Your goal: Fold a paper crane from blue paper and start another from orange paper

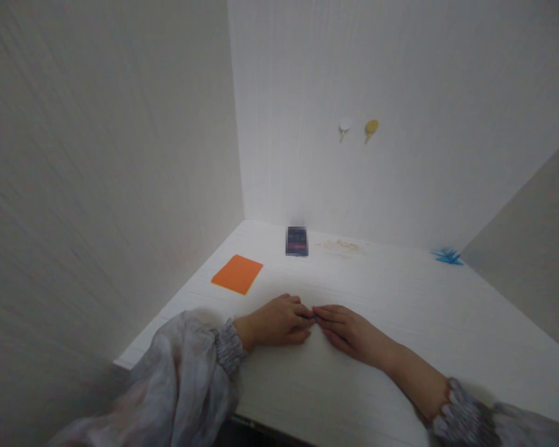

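Observation:
My left hand (pixel 286 321) and my right hand (pixel 345 329) meet fingertip to fingertip low over the white table (pixel 400 298). A small bluish piece (pixel 315 317) peeks out between the fingertips; most of it is covered, and its kind is too small to make out. The fingers of both hands are pressed together around it. To the left, beyond my left hand, lies a square of orange paper (pixel 237 274) with a thin yellow edge, apparently a stack. A blue folded-paper piece with pointed tips (pixel 448 256) rests at the table's far right.
A small dark blurred box or card (pixel 297 241) is at the back wall, beside a brownish mark (pixel 342 246) on the tabletop. A white hook (pixel 345 126) and a yellow hook (pixel 371 127) are on the wall. Partitions enclose both sides.

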`<state>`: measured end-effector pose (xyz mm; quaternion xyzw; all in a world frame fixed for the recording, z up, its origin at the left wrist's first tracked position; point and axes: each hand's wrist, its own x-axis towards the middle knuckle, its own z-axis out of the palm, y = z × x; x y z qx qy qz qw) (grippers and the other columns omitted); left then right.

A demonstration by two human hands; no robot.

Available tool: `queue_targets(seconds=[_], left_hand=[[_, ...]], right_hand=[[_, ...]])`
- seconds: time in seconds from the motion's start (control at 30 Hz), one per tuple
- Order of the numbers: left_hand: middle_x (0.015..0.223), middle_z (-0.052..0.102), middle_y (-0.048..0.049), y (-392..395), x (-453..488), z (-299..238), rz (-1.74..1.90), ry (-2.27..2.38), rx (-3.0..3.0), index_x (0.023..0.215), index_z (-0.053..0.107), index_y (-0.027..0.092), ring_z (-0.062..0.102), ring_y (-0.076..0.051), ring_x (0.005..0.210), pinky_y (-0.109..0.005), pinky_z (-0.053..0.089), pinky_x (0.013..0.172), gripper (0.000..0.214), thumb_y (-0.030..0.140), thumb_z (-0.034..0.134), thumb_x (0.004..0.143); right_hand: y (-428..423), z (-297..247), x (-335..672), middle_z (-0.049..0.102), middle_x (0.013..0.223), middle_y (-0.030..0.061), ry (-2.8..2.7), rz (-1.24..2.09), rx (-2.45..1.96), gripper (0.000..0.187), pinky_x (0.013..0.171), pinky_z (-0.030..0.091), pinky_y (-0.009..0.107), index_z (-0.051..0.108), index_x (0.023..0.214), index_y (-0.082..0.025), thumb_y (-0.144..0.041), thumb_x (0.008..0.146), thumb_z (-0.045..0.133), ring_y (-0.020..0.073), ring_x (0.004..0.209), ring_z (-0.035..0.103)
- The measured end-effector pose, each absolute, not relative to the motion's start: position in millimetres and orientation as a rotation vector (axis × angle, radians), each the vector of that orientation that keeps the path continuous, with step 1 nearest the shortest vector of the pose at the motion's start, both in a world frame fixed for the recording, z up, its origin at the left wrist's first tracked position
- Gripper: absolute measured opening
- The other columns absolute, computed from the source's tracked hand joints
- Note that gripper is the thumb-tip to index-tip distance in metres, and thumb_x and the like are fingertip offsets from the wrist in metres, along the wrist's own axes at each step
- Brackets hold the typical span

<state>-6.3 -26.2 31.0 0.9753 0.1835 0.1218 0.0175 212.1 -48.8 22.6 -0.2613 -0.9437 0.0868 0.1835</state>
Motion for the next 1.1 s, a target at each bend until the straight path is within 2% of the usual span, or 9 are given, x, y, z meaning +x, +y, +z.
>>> queue_targets(seconds=[0.27,0.47,0.57,0.67,0.73,0.83,0.93,1.1], left_hand=[[0.109,0.058,-0.0015,-22,-9,29,0.366,0.472,3.01,0.098,0.059,0.019,0.051,-0.016,0.086,-0.03,0.038,0.08,0.024,0.023,0.042,0.082],[0.107,0.06,-0.0023,-19,-13,28,0.426,0.424,2.788,0.086,0.063,0.017,0.054,-0.012,0.089,-0.024,0.04,0.084,0.023,0.015,0.041,0.081],[0.111,0.058,-0.0039,-18,-18,24,0.47,0.471,2.626,0.097,0.061,0.016,0.054,-0.012,0.095,-0.021,0.041,0.084,0.025,0.014,0.044,0.079],[0.114,0.055,-0.0052,-17,-23,20,0.481,0.542,2.548,0.115,0.049,0.018,0.053,-0.013,0.1,-0.023,0.041,0.087,0.038,0.015,0.044,0.078],[0.118,0.052,-0.0062,-16,-23,21,0.484,0.578,2.56,0.121,0.043,0.019,0.05,-0.014,0.104,-0.025,0.039,0.089,0.044,0.016,0.045,0.078],[0.122,0.048,-0.0069,-16,-21,25,0.453,0.558,2.658,0.123,0.041,0.02,0.047,-0.017,0.107,-0.028,0.036,0.092,0.046,0.023,0.048,0.078],[0.12,0.05,-0.007,-19,-17,31,0.38,0.481,2.808,0.121,0.044,0.02,0.049,-0.02,0.101,-0.032,0.036,0.089,0.044,0.031,0.048,0.079],[0.118,0.052,-0.0088,-20,-16,30,0.324,0.455,2.985,0.116,0.048,0.016,0.049,-0.022,0.096,-0.035,0.037,0.085,0.04,0.035,0.044,0.081]], right_hand=[[-48,17,217,0.05,0.121,0.0095,-2.648,0.305,-0.774,0.03,0.096,0.038,0.033,0.054,0.11,-0.014,-0.017,0.085,0.037,0.0172,0.112,0.044],[-49,18,220,0.05,0.121,0.0091,-2.677,0.329,-0.784,0.031,0.096,0.038,0.034,0.053,0.111,-0.015,-0.017,0.085,0.035,0.0175,0.113,0.043],[-49,18,222,0.049,0.122,0.0089,-2.666,0.357,-0.777,0.031,0.096,0.038,0.033,0.054,0.111,-0.016,-0.018,0.086,0.035,0.0174,0.112,0.043],[-48,17,222,0.051,0.12,0.0087,-2.645,0.364,-0.758,0.031,0.096,0.038,0.033,0.054,0.11,-0.016,-0.018,0.086,0.036,0.0173,0.112,0.044],[-47,17,220,0.051,0.119,0.0087,-2.641,0.354,-0.751,0.03,0.095,0.039,0.033,0.055,0.109,-0.016,-0.018,0.086,0.036,0.0175,0.112,0.044],[-46,18,217,0.052,0.119,0.0083,-2.643,0.336,-0.745,0.031,0.095,0.039,0.034,0.054,0.11,-0.016,-0.018,0.086,0.035,0.0179,0.111,0.045],[-46,18,215,0.052,0.119,0.0085,-2.638,0.324,-0.738,0.031,0.094,0.039,0.035,0.054,0.11,-0.016,-0.017,0.085,0.036,0.018,0.111,0.045],[-46,17,215,0.052,0.119,0.0091,-2.637,0.318,-0.718,0.031,0.095,0.039,0.035,0.054,0.11,-0.015,-0.016,0.084,0.038,0.0177,0.11,0.045]])
